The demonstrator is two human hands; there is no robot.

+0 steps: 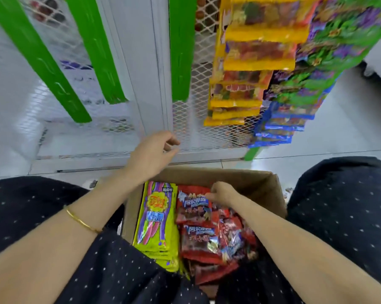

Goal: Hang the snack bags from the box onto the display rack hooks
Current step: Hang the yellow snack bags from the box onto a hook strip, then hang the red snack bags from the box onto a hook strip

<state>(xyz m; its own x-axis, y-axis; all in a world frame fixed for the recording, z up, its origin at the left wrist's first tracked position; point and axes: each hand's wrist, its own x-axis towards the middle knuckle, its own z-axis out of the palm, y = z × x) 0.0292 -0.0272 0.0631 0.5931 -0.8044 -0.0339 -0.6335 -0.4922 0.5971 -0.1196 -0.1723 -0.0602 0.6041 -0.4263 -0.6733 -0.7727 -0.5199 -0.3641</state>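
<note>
Already yellow, green and blue hung bags (257, 47) fill the display rack's (207, 119) right side, but the cardboard box (259, 183) holds plenty of red snack bags (207, 244) and lime-green bags (156, 220). My right hand (223, 193) pinches a red one in its fingers (211, 196). My left hand (151, 154) hovers above with fingers loosely curled, empty.
</note>
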